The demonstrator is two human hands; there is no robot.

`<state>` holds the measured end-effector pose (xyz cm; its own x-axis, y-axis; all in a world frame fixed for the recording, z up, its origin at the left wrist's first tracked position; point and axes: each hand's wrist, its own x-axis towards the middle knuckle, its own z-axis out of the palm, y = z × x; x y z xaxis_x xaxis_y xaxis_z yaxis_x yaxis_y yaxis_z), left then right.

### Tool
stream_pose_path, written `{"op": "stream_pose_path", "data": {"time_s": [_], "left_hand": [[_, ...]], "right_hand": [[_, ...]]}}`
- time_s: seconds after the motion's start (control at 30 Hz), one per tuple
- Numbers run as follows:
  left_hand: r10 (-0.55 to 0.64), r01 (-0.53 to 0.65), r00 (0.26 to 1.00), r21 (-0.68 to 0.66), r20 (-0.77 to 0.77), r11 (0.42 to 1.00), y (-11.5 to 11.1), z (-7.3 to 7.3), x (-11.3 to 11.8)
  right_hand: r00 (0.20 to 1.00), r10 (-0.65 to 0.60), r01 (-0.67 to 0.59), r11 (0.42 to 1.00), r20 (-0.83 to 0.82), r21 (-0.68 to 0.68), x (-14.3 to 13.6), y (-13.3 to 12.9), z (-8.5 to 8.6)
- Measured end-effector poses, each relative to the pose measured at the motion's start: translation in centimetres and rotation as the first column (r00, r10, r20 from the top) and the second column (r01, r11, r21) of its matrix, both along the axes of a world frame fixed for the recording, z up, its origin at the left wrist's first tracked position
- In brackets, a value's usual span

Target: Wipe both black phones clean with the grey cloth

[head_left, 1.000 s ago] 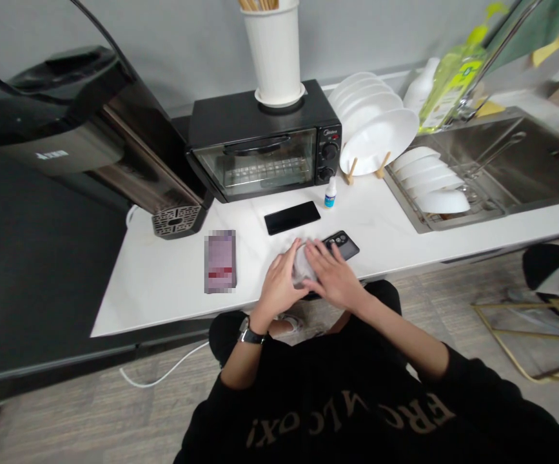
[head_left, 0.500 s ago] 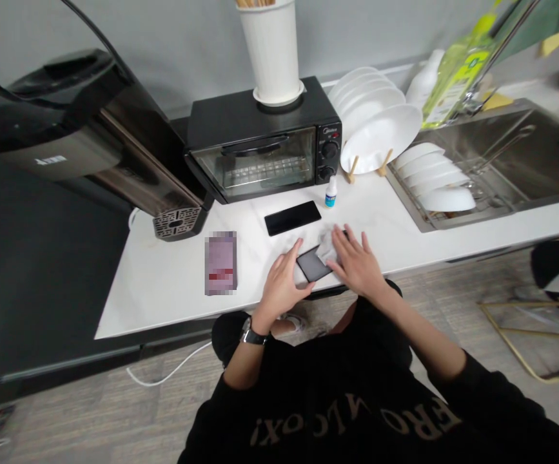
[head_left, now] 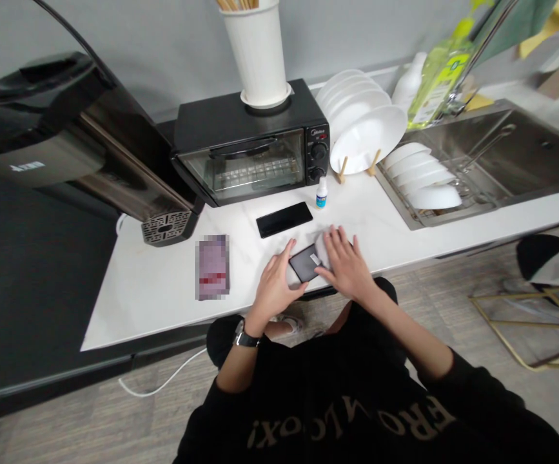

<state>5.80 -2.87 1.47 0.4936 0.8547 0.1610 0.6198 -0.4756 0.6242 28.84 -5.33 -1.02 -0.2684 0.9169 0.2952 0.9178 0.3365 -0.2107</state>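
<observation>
A dark smartphone (head_left: 303,265) lies on the white counter near its front edge. My left hand (head_left: 275,281) holds its left end, with the thumb at the near edge and the index finger at the far edge. On the phone's right part, my right hand (head_left: 345,263) presses down a pale grey-white wipe (head_left: 324,251) under flattened fingers. That end of the phone is mostly hidden. Behind it lies a second black phone (head_left: 284,220), and a small white spray bottle (head_left: 321,193) with a blue label stands beside that phone.
A blurred purple packet (head_left: 212,267) lies on the left of the counter (head_left: 134,296). Behind are a drinks dispenser (head_left: 163,225), a toaster oven (head_left: 254,161) and racked plates (head_left: 369,138). The sink (head_left: 521,161) with bowls (head_left: 434,196) is at the right.
The view has shifted slightly, so the scene sits further left. My right hand and the wipe have slid a little on the phone, and a pale patch now shows on it. My left hand stays at its end.
</observation>
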Motion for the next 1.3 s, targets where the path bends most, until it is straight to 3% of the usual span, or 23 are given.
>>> {"op": "stream_pose_path", "data": {"time_s": [0.07,0.13,0.27,0.33,0.47,0.5,0.53,0.67,0.7,0.77,0.83,0.9,0.97,1.03,1.13,1.2,1.3], "left_hand": [[-0.012,0.012,1.000,0.000,0.000,1.000,0.1,-0.2,-0.1],[-0.009,0.009,1.000,0.006,0.002,1.000,0.0,-0.3,-0.2],[0.021,-0.021,1.000,0.013,0.004,1.000,-0.1,-0.1,0.1],[0.019,-0.019,1.000,0.015,0.004,1.000,-0.1,-0.2,0.2],[0.012,-0.013,1.000,0.029,0.008,1.000,-0.1,-0.4,0.0],[0.015,-0.016,1.000,0.034,0.010,0.999,-0.1,-0.4,-0.1],[0.022,-0.023,1.000,0.039,0.012,0.999,-0.2,-0.4,-0.1],[0.046,-0.044,0.999,0.069,-0.016,0.997,-0.4,-0.1,0.3],[0.042,-0.039,0.999,0.086,-0.032,0.996,-0.4,-0.1,0.4],[0.040,-0.031,0.997,0.129,-0.065,0.991,-0.5,-0.2,0.5],[0.051,-0.036,0.995,0.162,-0.089,0.986,-0.8,-0.4,0.4],[0.062,-0.044,0.993,0.179,-0.096,0.983,-1.3,-0.5,0.1],[0.065,-0.053,0.996,0.179,-0.058,0.982,-1.7,-0.4,0.0],[0.077,-0.075,0.997,0.164,-0.001,0.984,-1.7,-0.2,0.0],[0.168,-0.168,0.986,0.127,0.009,0.978,-0.8,-0.2,0.4],[0.229,-0.226,0.973,0.116,-0.016,0.967,-0.1,-0.3,0.8],[0.296,-0.286,0.955,0.162,-0.037,0.944,0.5,-0.4,1.2]], "right_hand": [[0.978,0.207,-0.207,0.978,0.005,-0.036,-1.6,-0.5,0.1],[0.962,0.274,-0.273,0.961,0.011,-0.048,-1.9,-0.6,0.1],[0.998,-0.060,0.060,0.998,0.011,0.012,1.2,0.6,0.0],[0.994,-0.112,0.112,0.993,0.008,0.022,1.4,0.8,0.0],[0.976,0.218,-0.217,0.976,0.030,-0.017,-1.3,0.6,0.0],[0.967,0.252,-0.251,0.968,0.029,-0.021,-1.5,0.8,0.1],[0.973,0.228,-0.227,0.974,0.023,-0.017,-1.2,1.2,0.1],[0.997,-0.071,0.071,0.997,-0.015,0.015,0.9,2.7,0.0],[0.999,-0.045,0.045,0.999,-0.013,0.011,0.9,2.7,0.0],[0.988,0.157,-0.157,0.988,-0.005,-0.010,0.0,2.1,0.0],[0.934,0.357,-0.358,0.933,-0.018,-0.033,-1.2,1.3,0.2],[0.911,0.406,-0.409,0.912,-0.075,-0.029,-1.2,0.9,0.6],[0.929,0.306,-0.310,0.951,-0.208,0.017,0.1,1.1,1.3],[0.908,0.109,-0.079,0.993,-0.404,0.090,2.2,1.6,1.9],[0.820,-0.102,0.252,0.948,-0.564,0.195,4.2,2.4,2.4],[0.855,-0.099,0.245,0.943,-0.509,0.227,4.1,2.7,2.0],[0.921,-0.007,0.051,0.993,-0.391,0.104,2.7,2.9,0.8]]}}
